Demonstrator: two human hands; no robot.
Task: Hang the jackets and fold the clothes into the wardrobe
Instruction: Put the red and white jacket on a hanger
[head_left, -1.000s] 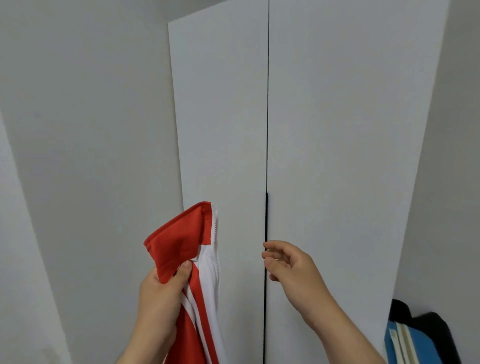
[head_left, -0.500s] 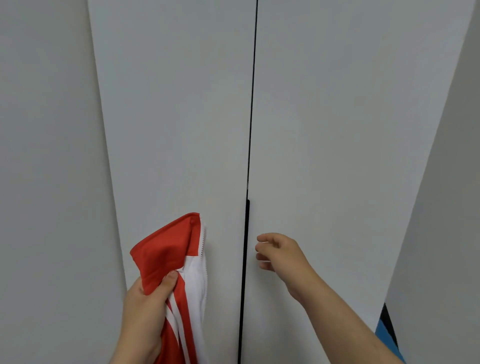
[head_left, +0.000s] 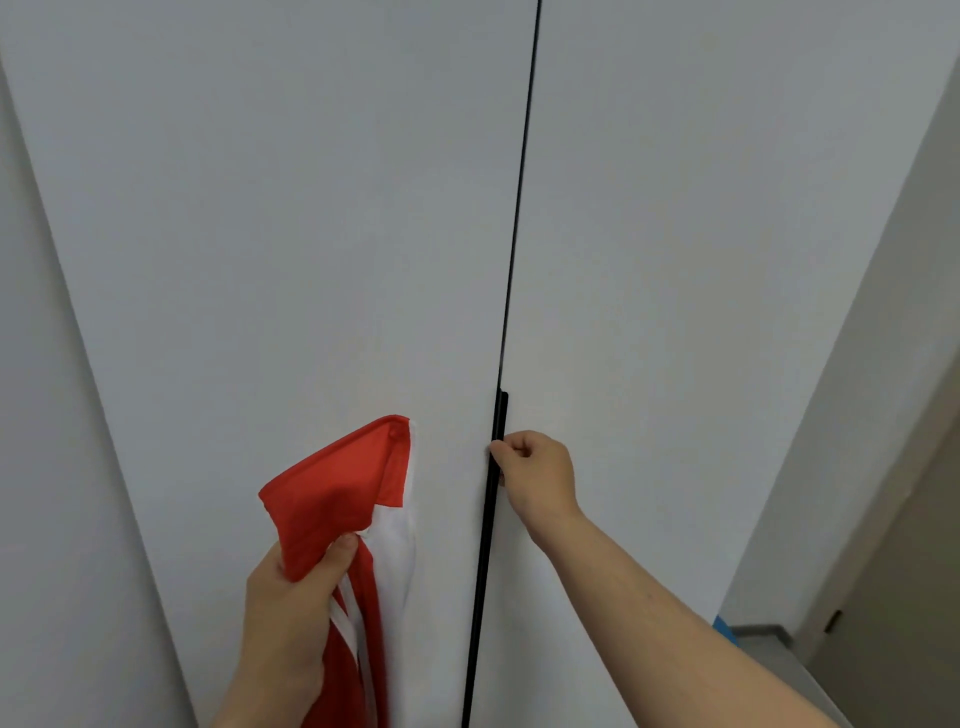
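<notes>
Red fabric with white panels and stripes, a jacket (head_left: 332, 499), is bunched in the left hand (head_left: 291, 623), low and left of centre. The thumb presses across the front of the cloth and the fingers curl round behind it, so the grip is tight on the garment. The collar end stands up above the fist, and the rest hangs down past the wrist and out of the bottom edge.

The jacket is held in the air in front of the left door (head_left: 311, 234) of the wardrobe. That door and the right door (head_left: 701, 260) are white and closed, meeting at a thin dark seam. A black handle strip (head_left: 498, 421) runs down that seam from about mid-height.

The right hand (head_left: 535, 473) is just to the right of the jacket and apart from it, with the seam between them. Its fingers are curled in, the tips hooked onto the edge of the handle strip, and the back of the hand faces the camera. The forearm reaches up from the lower right corner. A grey wall (head_left: 883, 415) flanks the wardrobe on the right.
</notes>
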